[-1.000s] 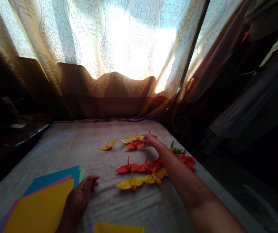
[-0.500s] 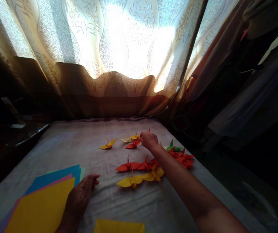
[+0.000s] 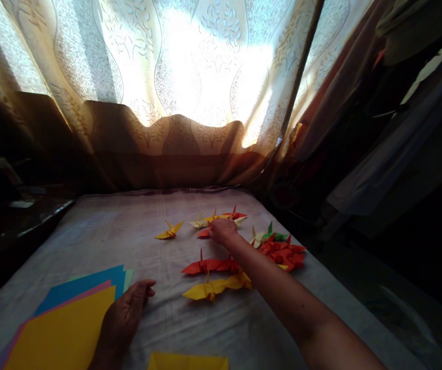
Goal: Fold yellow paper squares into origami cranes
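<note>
Several folded paper cranes lie on a pale cloth-covered table (image 3: 101, 231). My right hand (image 3: 224, 230) reaches out over a red crane (image 3: 204, 234) in the far cluster, its fingers curled down onto it. Whether the hand grips the crane is hidden. Beside it sit a cream crane (image 3: 199, 223) and a lone yellow crane (image 3: 169, 231). Closer to me lie a red pair (image 3: 209, 265) and a yellow pair (image 3: 213, 288). My left hand (image 3: 123, 321) rests flat, fingers spread, on the edge of a stack of coloured paper sheets (image 3: 62, 324).
A pile of red cranes with a green one (image 3: 280, 249) sits near the table's right edge. A yellow folded sheet (image 3: 188, 361) lies at the near edge. Lace curtains (image 3: 190, 77) hang behind; dark furniture flanks both sides.
My right hand has drawn back to the left and toward me, from the far red and yellow cranes to the nearer red crane. The left hand has stayed on the paper stack.
</note>
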`<action>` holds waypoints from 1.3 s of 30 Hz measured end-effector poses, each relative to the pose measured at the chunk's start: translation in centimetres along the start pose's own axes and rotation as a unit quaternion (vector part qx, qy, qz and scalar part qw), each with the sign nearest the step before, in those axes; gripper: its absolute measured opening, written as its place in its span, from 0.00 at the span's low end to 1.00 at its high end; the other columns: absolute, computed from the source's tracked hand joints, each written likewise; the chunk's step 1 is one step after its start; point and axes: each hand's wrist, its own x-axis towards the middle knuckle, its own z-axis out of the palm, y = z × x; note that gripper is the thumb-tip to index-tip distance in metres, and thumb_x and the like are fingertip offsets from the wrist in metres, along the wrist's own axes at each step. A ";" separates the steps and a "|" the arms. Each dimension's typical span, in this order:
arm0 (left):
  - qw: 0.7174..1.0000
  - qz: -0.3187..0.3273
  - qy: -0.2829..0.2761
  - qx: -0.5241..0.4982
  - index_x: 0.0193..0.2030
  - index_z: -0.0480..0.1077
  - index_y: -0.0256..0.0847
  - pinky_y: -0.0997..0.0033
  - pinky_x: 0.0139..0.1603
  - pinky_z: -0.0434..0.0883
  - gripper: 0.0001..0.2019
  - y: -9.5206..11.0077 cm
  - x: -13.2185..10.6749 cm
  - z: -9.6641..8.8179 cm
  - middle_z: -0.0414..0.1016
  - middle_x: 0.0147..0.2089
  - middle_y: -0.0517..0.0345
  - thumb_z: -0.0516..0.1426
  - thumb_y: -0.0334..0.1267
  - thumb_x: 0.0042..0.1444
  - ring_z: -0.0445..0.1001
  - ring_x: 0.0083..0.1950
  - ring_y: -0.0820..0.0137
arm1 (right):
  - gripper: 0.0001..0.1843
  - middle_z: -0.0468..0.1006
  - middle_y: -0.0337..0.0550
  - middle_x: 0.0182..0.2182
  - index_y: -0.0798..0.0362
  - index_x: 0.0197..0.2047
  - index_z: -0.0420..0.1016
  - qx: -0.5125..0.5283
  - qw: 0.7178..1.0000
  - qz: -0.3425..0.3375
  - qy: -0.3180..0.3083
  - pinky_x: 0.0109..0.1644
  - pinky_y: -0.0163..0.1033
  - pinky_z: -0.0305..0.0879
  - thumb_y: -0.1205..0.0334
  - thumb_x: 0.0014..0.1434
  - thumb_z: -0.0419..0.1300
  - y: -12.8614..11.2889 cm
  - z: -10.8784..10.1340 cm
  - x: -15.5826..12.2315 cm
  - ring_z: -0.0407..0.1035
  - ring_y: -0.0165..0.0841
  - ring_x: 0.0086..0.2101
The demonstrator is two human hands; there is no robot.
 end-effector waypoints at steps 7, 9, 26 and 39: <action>1.000 0.001 -0.023 0.021 0.43 0.77 0.45 0.70 0.38 0.77 0.30 -0.5 0.2 -0.3 0.82 0.36 0.57 0.47 0.67 0.56 0.81 0.40 0.62 | 0.18 0.82 0.51 0.44 0.49 0.45 0.83 0.050 0.994 0.095 -0.012 0.44 0.36 0.67 0.53 0.63 0.54 2.2 -0.5 0.8 0.76 0.39 0.46; 1.000 -0.002 -0.017 0.023 0.43 0.77 0.45 0.70 0.38 0.77 0.30 -0.5 0.2 -0.2 0.82 0.36 0.56 0.47 0.67 0.57 0.81 0.39 0.63 | 0.17 0.83 0.49 0.43 0.47 0.44 0.83 0.064 0.992 0.103 -0.015 0.43 0.35 0.67 0.53 0.62 0.55 2.8 -0.4 0.7 0.77 0.38 0.44; 0.999 -0.003 0.037 0.016 0.41 0.77 0.48 0.72 0.36 0.76 0.26 0.7 -0.6 0.6 0.82 0.34 0.60 0.47 0.64 0.59 0.81 0.37 0.64 | 0.22 0.83 0.52 0.43 0.50 0.41 0.84 0.094 0.988 0.124 -0.010 0.44 0.36 0.66 0.45 0.62 0.55 2.2 -0.5 0.9 0.76 0.40 0.45; 0.999 0.003 -0.007 0.040 0.41 0.78 0.48 0.70 0.36 0.77 0.28 -0.6 0.5 -0.2 0.83 0.35 0.58 0.47 0.65 0.57 0.81 0.38 0.62 | 0.19 0.83 0.46 0.44 0.47 0.46 0.82 0.090 0.979 0.178 0.029 0.39 0.34 0.64 0.53 0.66 0.50 8.7 -2.0 -1.0 0.76 0.37 0.44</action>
